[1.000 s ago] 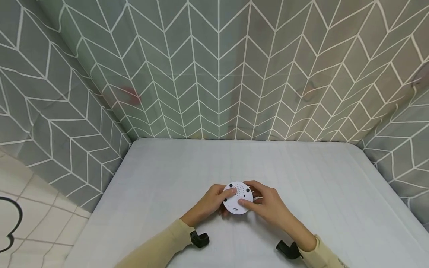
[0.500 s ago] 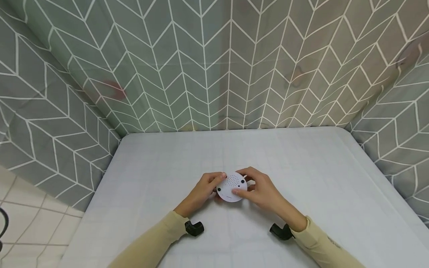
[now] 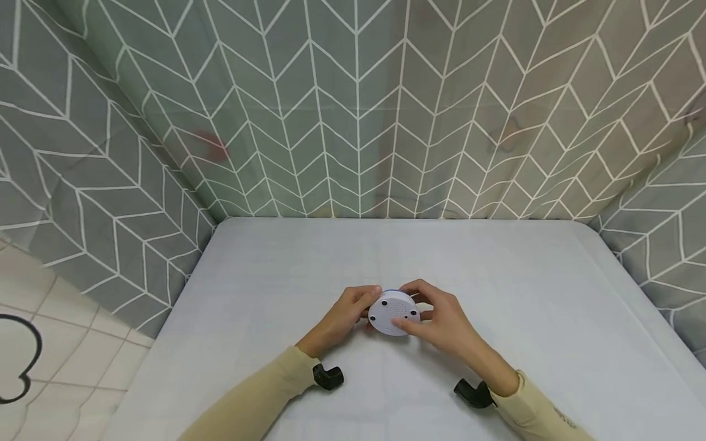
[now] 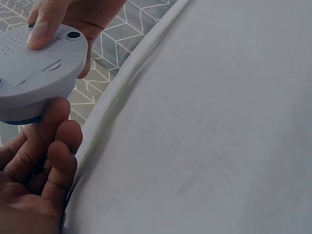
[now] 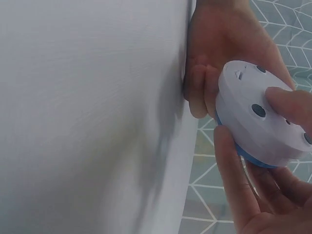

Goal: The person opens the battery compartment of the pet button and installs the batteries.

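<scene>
A round white plastic device is held between both hands above the white-covered table. Its upward face has small speaker holes, dark round feet and a slotted cover, with a blue rim on the far side. My left hand holds the device's left edge, thumb at the rim and curled fingers beneath. From the right, my right hand grips it, thumb pressed on the holed face and fingers around the side and underneath. The device's underside is mostly hidden.
The white tabletop spreads around the hands. Grey curtains with white zigzag lines hang behind and at both sides. A tiled floor shows at lower left. Black wrist cameras sit on both sleeves.
The device has turned and tilted, so its side wall now shows at the top. My left thumb has slid from its face to the rim. The right hand keeps its grip.
</scene>
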`<action>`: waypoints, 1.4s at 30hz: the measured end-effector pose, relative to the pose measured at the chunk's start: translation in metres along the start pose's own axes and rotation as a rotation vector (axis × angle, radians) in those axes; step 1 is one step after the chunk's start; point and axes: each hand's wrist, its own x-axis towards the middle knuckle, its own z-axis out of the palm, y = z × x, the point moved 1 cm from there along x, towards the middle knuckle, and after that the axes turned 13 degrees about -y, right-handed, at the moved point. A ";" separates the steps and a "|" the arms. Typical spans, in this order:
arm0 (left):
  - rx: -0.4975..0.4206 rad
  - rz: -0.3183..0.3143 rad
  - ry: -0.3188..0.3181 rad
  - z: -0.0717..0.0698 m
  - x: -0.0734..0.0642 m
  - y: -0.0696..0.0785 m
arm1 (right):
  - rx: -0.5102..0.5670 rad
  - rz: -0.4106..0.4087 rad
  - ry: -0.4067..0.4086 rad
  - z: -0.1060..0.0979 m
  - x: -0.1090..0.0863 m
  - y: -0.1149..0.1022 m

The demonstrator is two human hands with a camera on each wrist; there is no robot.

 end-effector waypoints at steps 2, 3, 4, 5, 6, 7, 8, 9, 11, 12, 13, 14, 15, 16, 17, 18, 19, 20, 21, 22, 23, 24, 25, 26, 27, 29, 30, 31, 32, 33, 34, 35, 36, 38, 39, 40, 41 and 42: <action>0.005 -0.006 -0.027 0.004 0.002 -0.001 | -0.019 0.017 0.024 0.000 -0.007 0.001; 0.007 -0.008 -0.043 0.005 0.003 -0.001 | -0.032 0.022 0.037 0.000 -0.009 0.002; 0.006 -0.010 -0.055 0.007 0.004 -0.001 | -0.048 0.024 0.050 0.000 -0.012 0.003; 0.002 -0.013 -0.067 0.008 0.005 -0.001 | -0.063 0.023 0.061 0.000 -0.014 0.004; 0.000 -0.013 -0.080 0.009 0.006 0.000 | -0.075 0.015 0.074 0.001 -0.015 0.005; -0.003 -0.013 -0.092 0.010 0.007 0.000 | -0.088 0.002 0.085 0.001 -0.016 0.005; -0.005 -0.012 -0.102 0.010 0.008 0.001 | -0.096 -0.012 0.096 0.001 -0.017 0.006; -0.009 -0.010 -0.110 0.010 0.008 0.002 | -0.107 -0.029 0.106 0.001 -0.017 0.006; -0.017 -0.005 -0.122 0.009 0.009 0.003 | -0.125 -0.072 0.122 0.001 -0.015 0.006; -0.018 -0.004 -0.126 0.008 0.009 0.004 | -0.132 -0.093 0.127 0.001 -0.014 0.006; -0.020 0.001 -0.131 0.008 0.009 0.004 | -0.141 -0.115 0.131 0.001 -0.013 0.006; -0.022 0.005 -0.136 0.007 0.009 0.004 | -0.152 -0.135 0.137 0.001 -0.012 0.005; -0.023 0.008 -0.142 0.006 0.009 0.004 | -0.168 -0.153 0.143 0.001 -0.012 0.005; -0.025 0.013 -0.150 0.005 0.009 0.004 | -0.177 -0.169 0.147 0.001 -0.011 0.005; -0.020 0.019 -0.158 0.005 0.009 0.004 | -0.182 -0.181 0.149 0.002 -0.011 0.004; -0.019 0.023 -0.167 0.004 0.008 0.003 | -0.191 -0.191 0.152 0.002 -0.011 0.004; -0.021 0.026 -0.176 0.005 0.007 0.002 | -0.201 -0.199 0.157 0.003 -0.011 0.005; -0.021 0.028 -0.185 0.005 0.006 0.001 | -0.208 -0.200 0.157 0.004 -0.012 0.005; -0.017 0.030 -0.192 0.007 0.005 0.001 | -0.218 -0.205 0.157 0.005 -0.013 0.005; -0.014 0.032 -0.199 0.008 0.004 -0.001 | -0.225 -0.215 0.156 0.006 -0.014 0.006; -0.005 0.033 -0.203 0.009 0.003 -0.002 | -0.236 -0.222 0.157 0.007 -0.015 0.006; 0.002 0.033 -0.207 0.010 0.002 -0.003 | -0.250 -0.231 0.158 0.008 -0.016 0.006; 0.006 0.035 -0.209 0.011 0.001 -0.004 | -0.256 -0.238 0.157 0.009 -0.016 0.006; 0.017 0.033 -0.208 0.011 0.000 -0.004 | -0.263 -0.245 0.157 0.009 -0.016 0.006; 0.027 0.031 -0.204 0.011 0.000 -0.005 | -0.270 -0.255 0.159 0.009 -0.016 0.006; 0.037 0.034 -0.194 0.011 -0.001 -0.006 | -0.272 -0.255 0.158 0.010 -0.016 0.005; 0.038 0.034 -0.189 0.011 -0.002 -0.006 | -0.268 -0.253 0.156 0.010 -0.015 0.005; 0.039 0.032 -0.181 0.010 -0.002 -0.006 | -0.261 -0.247 0.152 0.010 -0.015 0.005; 0.043 0.030 -0.174 0.010 -0.003 -0.006 | -0.255 -0.242 0.148 0.011 -0.015 0.005; 0.048 0.031 -0.166 0.009 -0.004 -0.006 | -0.248 -0.233 0.142 0.011 -0.015 0.005; 0.055 0.034 -0.155 0.008 -0.004 -0.006 | -0.238 -0.222 0.134 0.011 -0.014 0.005; 0.064 0.028 -0.141 0.007 -0.005 -0.006 | -0.225 -0.212 0.127 0.011 -0.014 0.006; 0.073 0.021 -0.125 0.006 -0.005 -0.006 | -0.214 -0.199 0.119 0.010 -0.013 0.006; 0.097 0.015 -0.090 0.002 -0.005 -0.004 | -0.198 -0.171 0.103 0.009 -0.010 0.006; 0.105 0.016 -0.072 -0.001 -0.004 -0.003 | -0.185 -0.155 0.094 0.008 -0.008 0.007; 0.112 0.017 -0.056 -0.003 -0.004 -0.002 | -0.172 -0.139 0.084 0.006 -0.006 0.006; 0.118 0.017 -0.044 -0.005 -0.003 -0.001 | -0.157 -0.122 0.073 0.005 -0.004 0.006; 0.127 0.025 -0.033 -0.007 -0.003 0.000 | -0.140 -0.102 0.060 0.004 -0.003 0.006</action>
